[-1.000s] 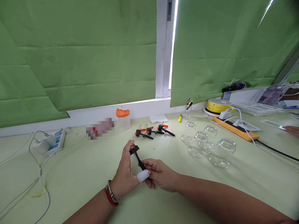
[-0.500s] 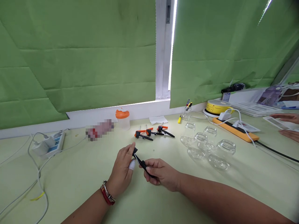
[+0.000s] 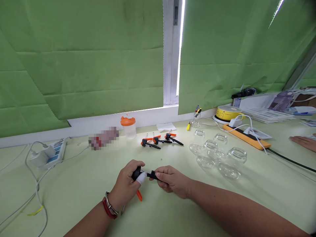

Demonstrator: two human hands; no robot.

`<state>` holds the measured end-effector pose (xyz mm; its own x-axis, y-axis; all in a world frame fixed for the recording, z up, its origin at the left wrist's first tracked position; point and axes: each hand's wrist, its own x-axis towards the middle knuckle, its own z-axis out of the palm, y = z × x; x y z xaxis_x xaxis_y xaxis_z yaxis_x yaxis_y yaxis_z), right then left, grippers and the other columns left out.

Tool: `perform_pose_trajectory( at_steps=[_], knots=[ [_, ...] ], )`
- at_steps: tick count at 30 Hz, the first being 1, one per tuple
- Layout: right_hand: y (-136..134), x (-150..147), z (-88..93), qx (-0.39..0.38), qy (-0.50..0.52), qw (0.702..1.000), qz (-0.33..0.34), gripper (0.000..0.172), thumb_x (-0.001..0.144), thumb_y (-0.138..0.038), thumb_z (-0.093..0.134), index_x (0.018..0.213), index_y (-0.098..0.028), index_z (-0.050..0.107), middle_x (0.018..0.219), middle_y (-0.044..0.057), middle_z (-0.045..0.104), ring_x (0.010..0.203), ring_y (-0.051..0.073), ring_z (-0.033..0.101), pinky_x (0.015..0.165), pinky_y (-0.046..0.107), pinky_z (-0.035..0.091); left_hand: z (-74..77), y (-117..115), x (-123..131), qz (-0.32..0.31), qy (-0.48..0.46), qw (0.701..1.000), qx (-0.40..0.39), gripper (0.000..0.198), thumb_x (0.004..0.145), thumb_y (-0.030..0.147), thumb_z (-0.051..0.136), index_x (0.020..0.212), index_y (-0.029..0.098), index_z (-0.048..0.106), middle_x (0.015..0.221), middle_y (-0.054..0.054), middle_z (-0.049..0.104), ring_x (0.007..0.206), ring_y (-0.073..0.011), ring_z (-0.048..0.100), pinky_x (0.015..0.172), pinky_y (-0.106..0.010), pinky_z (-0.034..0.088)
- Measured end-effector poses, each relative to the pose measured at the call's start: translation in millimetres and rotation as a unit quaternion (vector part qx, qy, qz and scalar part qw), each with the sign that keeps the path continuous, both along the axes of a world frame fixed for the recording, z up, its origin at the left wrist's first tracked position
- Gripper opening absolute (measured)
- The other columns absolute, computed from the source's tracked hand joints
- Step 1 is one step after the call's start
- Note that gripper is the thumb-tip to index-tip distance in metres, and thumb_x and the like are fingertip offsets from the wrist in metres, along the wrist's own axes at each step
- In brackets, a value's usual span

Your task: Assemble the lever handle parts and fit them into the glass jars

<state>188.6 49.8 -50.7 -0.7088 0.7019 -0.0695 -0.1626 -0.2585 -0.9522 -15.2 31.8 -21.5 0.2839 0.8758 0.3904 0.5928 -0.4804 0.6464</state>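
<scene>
In front of me, my left hand (image 3: 126,180) is closed around the rounded black head (image 3: 136,173) of a black-and-orange hand tool. Its orange lever (image 3: 139,195) sticks out below my fingers. A white covering (image 3: 141,178) wraps my left thumb. My right hand (image 3: 170,179) pinches the tool's black arm (image 3: 153,175), which points toward the left hand. Between the hands a short metal rod shows; whether it joins both parts, I cannot tell. Beyond my hands lie three similar black-and-orange tools (image 3: 161,141) side by side.
Several clear glass jars (image 3: 232,161) stand at the right. Behind them are an orange power strip (image 3: 247,137) and a yellow round container (image 3: 225,113). An orange-lidded cup (image 3: 128,126) stands at the back. White cables (image 3: 37,184) cross the left side. Another person's hand (image 3: 304,142) rests far right.
My left hand has turned and closed around the tool's head, bringing the orange lever into view below. The black arm in my right hand now lies flatter. The other person's hand has moved lower.
</scene>
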Motion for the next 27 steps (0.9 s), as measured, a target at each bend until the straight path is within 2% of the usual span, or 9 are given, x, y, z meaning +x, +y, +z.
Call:
perform_pose_trajectory(
  at_steps=[6, 10, 13, 18, 23, 27],
  knots=[
    [0.6, 1.7, -0.9, -0.002, -0.006, 1.000, 0.020, 0.035, 0.083, -0.044, 0.055, 0.091, -0.011, 0.063, 0.047, -0.009, 0.032, 0.041, 0.003, 0.019, 0.042, 0.021, 0.012, 4.5, -0.6, 3.0, -0.029, -0.057, 0.990, -0.123, 0.006, 0.075, 0.021, 0.053, 0.078, 0.018, 0.058, 0.072, 0.000, 0.052, 0.061, -0.0125, 0.046, 0.054, -0.024, 0.043],
    [0.1, 1.3, -1.4, -0.003, -0.015, 1.000, 0.024, 0.035, 0.083, -0.044, 0.055, 0.090, -0.011, 0.063, 0.047, -0.009, 0.033, 0.041, 0.003, 0.020, 0.042, 0.021, 0.012, 4.4, -1.2, 5.4, -0.054, -0.138, 0.962, -0.228, 0.006, 0.075, 0.024, 0.053, 0.074, 0.017, 0.054, 0.082, -0.002, 0.053, 0.060, -0.0115, 0.047, 0.047, -0.023, 0.045],
    [-0.9, 1.6, -0.2, 0.006, -0.022, 0.999, 0.026, 0.035, 0.083, -0.045, 0.055, 0.090, -0.011, 0.062, 0.048, -0.009, 0.033, 0.041, 0.003, 0.020, 0.042, 0.021, 0.013, 6.5, -0.8, 4.2, -0.078, -0.153, 0.952, -0.253, 0.009, 0.074, 0.025, 0.054, 0.072, 0.016, 0.053, 0.085, -0.003, 0.055, 0.062, -0.0124, 0.051, 0.050, -0.025, 0.049],
    [-1.7, 1.1, -0.9, 0.026, -0.038, 0.998, 0.032, 0.035, 0.083, -0.045, 0.055, 0.091, -0.012, 0.061, 0.050, -0.009, 0.034, 0.042, 0.004, 0.022, 0.041, 0.021, 0.014, 8.8, 2.1, -0.1, -0.099, -0.127, 0.939, -0.305, 0.012, 0.073, 0.027, 0.057, 0.072, 0.016, 0.053, 0.069, 0.001, 0.054, 0.050, -0.0086, 0.046, 0.049, -0.024, 0.045],
    [-0.2, 0.3, -3.9, 0.027, -0.030, 0.999, 0.031, 0.031, 0.085, -0.045, 0.053, 0.082, -0.014, 0.056, 0.051, -0.008, 0.037, 0.041, 0.004, 0.023, 0.041, 0.021, 0.015, 2.9, 2.9, 3.3, -0.052, -0.184, 0.935, -0.299, 0.012, 0.071, 0.026, 0.059, 0.069, 0.017, 0.052, 0.064, 0.004, 0.049, 0.048, -0.0069, 0.039, 0.048, -0.021, 0.039],
    [0.8, -0.3, -4.5, 0.025, -0.031, 0.999, 0.030, 0.031, 0.085, -0.046, 0.052, 0.078, -0.015, 0.052, 0.051, -0.008, 0.037, 0.041, 0.004, 0.024, 0.041, 0.021, 0.015, 0.9, 1.2, 6.0, -0.027, -0.189, 0.938, -0.289, 0.011, 0.070, 0.026, 0.059, 0.068, 0.017, 0.052, 0.062, 0.005, 0.048, 0.048, -0.0073, 0.036, 0.048, -0.020, 0.034]
  ],
)
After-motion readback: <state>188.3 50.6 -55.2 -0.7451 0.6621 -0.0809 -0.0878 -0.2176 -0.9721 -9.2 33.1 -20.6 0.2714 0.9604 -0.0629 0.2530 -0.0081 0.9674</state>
